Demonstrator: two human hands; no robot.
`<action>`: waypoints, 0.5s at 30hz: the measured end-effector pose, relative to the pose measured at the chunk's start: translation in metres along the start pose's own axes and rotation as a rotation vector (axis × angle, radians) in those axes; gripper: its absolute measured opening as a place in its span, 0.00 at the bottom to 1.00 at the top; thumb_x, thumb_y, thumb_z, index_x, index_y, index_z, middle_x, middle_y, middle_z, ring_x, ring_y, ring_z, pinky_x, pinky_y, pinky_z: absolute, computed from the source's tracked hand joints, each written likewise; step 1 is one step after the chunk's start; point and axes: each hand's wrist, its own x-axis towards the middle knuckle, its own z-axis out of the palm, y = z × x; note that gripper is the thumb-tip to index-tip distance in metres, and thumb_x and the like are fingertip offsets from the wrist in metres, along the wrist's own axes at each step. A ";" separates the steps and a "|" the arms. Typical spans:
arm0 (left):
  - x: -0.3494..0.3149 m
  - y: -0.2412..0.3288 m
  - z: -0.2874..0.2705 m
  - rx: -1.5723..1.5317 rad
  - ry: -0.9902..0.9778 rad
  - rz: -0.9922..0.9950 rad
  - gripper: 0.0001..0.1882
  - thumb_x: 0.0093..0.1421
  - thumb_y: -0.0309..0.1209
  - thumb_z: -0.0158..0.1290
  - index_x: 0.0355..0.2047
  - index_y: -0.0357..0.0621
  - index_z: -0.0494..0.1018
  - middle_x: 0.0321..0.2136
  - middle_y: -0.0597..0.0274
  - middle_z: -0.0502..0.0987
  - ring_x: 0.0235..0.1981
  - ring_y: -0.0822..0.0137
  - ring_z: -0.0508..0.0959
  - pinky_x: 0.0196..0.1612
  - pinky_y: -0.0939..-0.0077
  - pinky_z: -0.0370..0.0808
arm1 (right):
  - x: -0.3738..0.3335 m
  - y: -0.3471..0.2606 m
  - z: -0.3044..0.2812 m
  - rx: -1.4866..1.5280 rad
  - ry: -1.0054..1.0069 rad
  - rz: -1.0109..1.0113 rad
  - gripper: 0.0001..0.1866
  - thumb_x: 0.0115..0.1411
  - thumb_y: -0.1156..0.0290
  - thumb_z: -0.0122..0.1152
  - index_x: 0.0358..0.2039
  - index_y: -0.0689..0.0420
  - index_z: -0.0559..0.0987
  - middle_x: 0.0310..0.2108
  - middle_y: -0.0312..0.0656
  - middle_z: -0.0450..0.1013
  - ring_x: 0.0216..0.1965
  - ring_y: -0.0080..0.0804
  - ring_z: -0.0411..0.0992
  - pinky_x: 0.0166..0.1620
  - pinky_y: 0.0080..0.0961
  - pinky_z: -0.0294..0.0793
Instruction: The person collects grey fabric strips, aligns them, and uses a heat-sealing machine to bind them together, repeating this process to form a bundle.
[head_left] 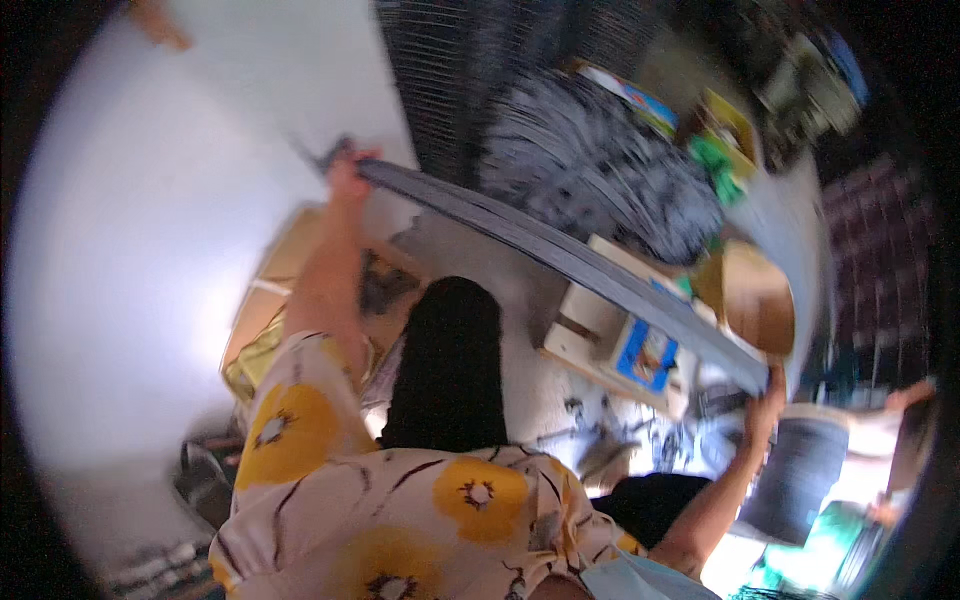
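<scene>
I hold a long dark grey strip of fabric stretched out in front of me, slanting from upper left down to the right. My left hand grips its upper left end at arm's length. My right hand grips its lower right end. The frame is blurred by motion. Below the fabric my dark trouser leg and my floral yellow and white top fill the lower middle.
A grey striped bundle of cloth lies behind the fabric. A cardboard box stands at left by a white wall. A pale wooden shelf with a blue book, a round wooden item and another person are at right.
</scene>
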 end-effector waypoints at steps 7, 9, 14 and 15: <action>0.006 0.029 -0.020 -0.165 -0.088 -0.193 0.07 0.65 0.31 0.40 0.31 0.46 0.66 0.13 0.65 0.57 0.15 0.69 0.64 0.53 0.49 0.70 | 0.018 -0.002 0.009 -0.323 0.016 -0.209 0.25 0.37 0.85 0.51 0.41 0.61 0.69 0.40 0.53 0.69 0.47 0.53 0.65 0.51 0.41 0.63; -0.002 0.014 0.008 -0.099 0.031 -0.141 0.09 0.66 0.31 0.37 0.32 0.47 0.67 0.12 0.67 0.55 0.14 0.72 0.62 0.53 0.51 0.70 | 0.017 -0.012 0.003 -0.360 -0.014 -0.165 0.23 0.38 0.85 0.53 0.39 0.59 0.69 0.38 0.49 0.70 0.45 0.49 0.67 0.51 0.39 0.64; -0.004 0.022 0.011 -0.049 0.045 -0.143 0.10 0.67 0.32 0.35 0.33 0.49 0.67 0.12 0.67 0.55 0.13 0.72 0.61 0.53 0.51 0.70 | 0.007 -0.001 0.020 -0.343 -0.098 -0.128 0.22 0.39 0.84 0.53 0.39 0.58 0.70 0.37 0.48 0.70 0.44 0.49 0.68 0.50 0.38 0.64; 0.000 0.028 0.006 -0.078 0.013 -0.163 0.10 0.67 0.32 0.35 0.33 0.48 0.67 0.12 0.67 0.55 0.13 0.72 0.61 0.53 0.51 0.70 | 0.007 0.005 0.027 -0.336 -0.109 -0.137 0.21 0.39 0.84 0.53 0.39 0.58 0.70 0.37 0.48 0.70 0.44 0.49 0.68 0.50 0.38 0.64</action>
